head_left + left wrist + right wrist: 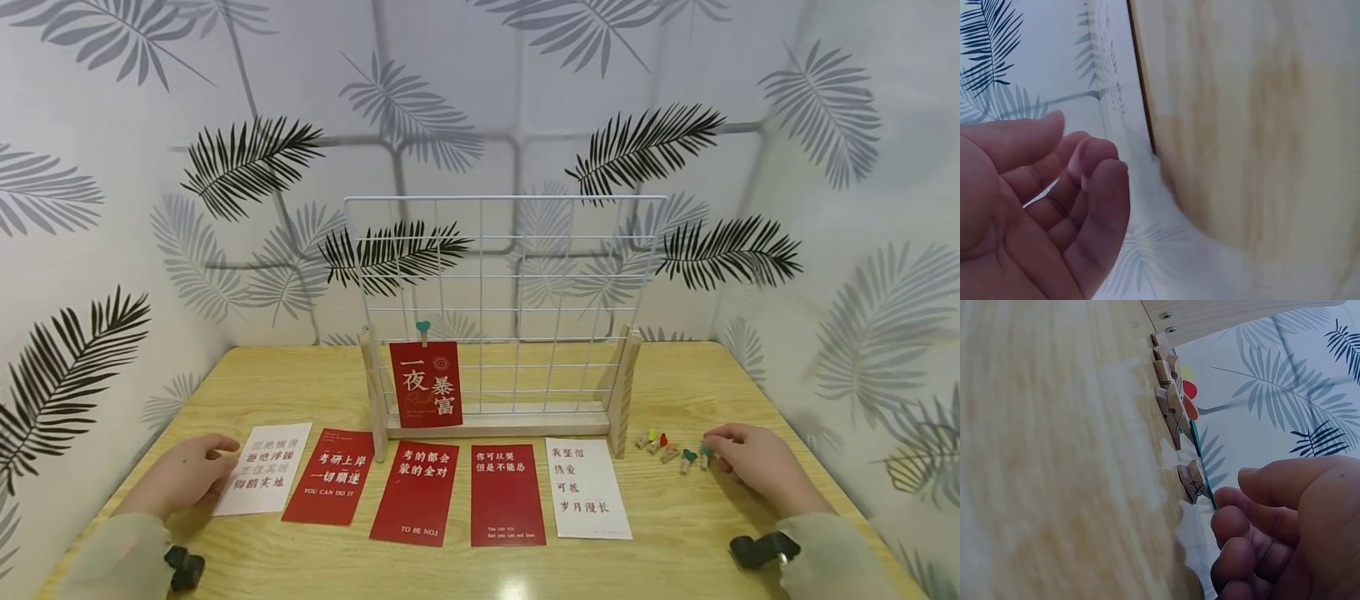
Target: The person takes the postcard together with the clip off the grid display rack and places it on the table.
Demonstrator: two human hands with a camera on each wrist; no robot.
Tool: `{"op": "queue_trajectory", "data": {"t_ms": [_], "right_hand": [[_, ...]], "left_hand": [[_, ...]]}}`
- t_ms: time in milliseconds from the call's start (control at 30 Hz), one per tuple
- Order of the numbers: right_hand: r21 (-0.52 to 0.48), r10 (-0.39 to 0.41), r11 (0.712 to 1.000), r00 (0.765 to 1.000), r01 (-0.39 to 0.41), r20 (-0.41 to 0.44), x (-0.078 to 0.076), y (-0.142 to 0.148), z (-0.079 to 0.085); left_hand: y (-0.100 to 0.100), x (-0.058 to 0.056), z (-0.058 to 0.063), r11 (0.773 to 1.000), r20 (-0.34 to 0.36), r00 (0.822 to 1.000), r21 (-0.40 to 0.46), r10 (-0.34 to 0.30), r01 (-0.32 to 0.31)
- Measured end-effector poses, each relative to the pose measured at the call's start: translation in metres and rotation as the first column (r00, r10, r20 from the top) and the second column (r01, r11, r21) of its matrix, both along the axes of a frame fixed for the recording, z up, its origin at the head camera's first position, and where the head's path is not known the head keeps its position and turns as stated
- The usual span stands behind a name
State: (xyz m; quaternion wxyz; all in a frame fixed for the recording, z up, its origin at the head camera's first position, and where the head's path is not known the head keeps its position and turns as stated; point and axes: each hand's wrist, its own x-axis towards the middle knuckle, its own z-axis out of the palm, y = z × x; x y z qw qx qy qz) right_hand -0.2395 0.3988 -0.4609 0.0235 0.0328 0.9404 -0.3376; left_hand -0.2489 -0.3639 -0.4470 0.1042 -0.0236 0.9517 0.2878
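My left hand [187, 477] rests at the left edge of a white printed card [262, 468], its fingers loosely bent with nothing between them in the left wrist view. On the right, my right hand [753, 467] is beside a small wooden clothespin with a green heart [704, 455]. In the right wrist view, its bent fingertips are at the edge of the green heart, while the thumb stands apart from it. Several more clothespins [668, 452] lie just left of it. A red card [426, 385] hangs from the white wire grid [555, 375] by a green-heart clothespin [423, 328].
The grid stands on a wooden base [498, 427] with two side posts. In front, three red cards [506, 500] and another white card [588, 492] lie in a row on the wood-grain table [300, 567]. Leaf-patterned wall covering [480, 100] encloses the table's back and sides.
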Motion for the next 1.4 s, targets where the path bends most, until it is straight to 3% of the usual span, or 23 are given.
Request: {"op": "queue_trajectory", "data": {"t_ms": [467, 967, 1400], "right_hand": [[0.119, 0.015, 0.993, 0.998, -0.007, -0.065, -0.001, 0.001, 0.005], [0.131, 0.014, 0.991, 0.994, 0.001, -0.112, 0.003, -0.009, 0.014], [0.134, 0.027, 0.991, 0.992, -0.01, -0.127, 0.006, -0.015, 0.016]], "left_hand": [[0.011, 0.007, 0.007, 0.997, -0.044, 0.998, 0.07, 0.034, -0.031], [0.016, 0.011, 0.012, 0.999, -0.11, 0.994, 0.035, 0.019, -0.015], [0.028, 0.017, 0.016, 0.997, -0.146, 0.989, 0.077, 0.01, 0.001]]}}
